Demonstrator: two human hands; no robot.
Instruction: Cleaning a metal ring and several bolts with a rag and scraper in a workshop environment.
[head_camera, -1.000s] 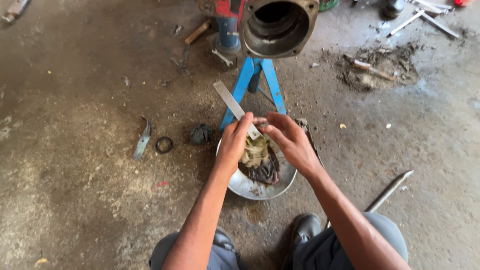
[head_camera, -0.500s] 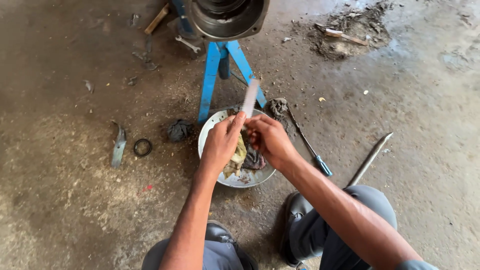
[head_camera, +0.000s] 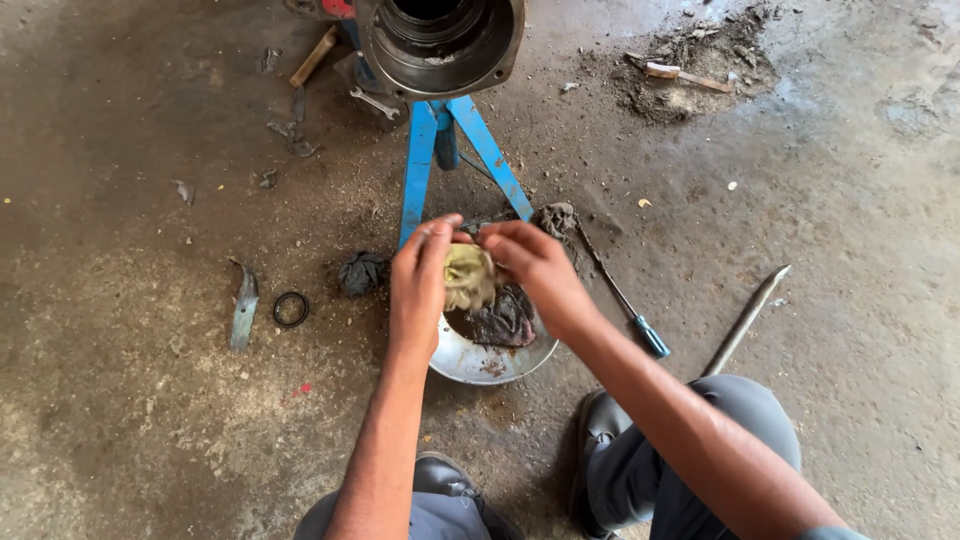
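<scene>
Gripping: left hand (head_camera: 418, 285) is clenching its fingers (head_camera: 440, 232) around a yellowish rag (head_camera: 467, 275), holding it above the metal bowl (head_camera: 470, 360)
Pinching: right hand (head_camera: 535, 268) is closing its fingers (head_camera: 492, 236) on the rag's top edge, just beside the left fingers
Lying under the fingers: a dark cloth (head_camera: 500, 320) is sitting in the bowl on the floor
Standing beyond the fingers: a blue stand (head_camera: 420, 170) is carrying a round metal housing (head_camera: 440, 40)
Resting right of the fingers: a blue-handled screwdriver (head_camera: 620, 295) is lying on the floor
</scene>
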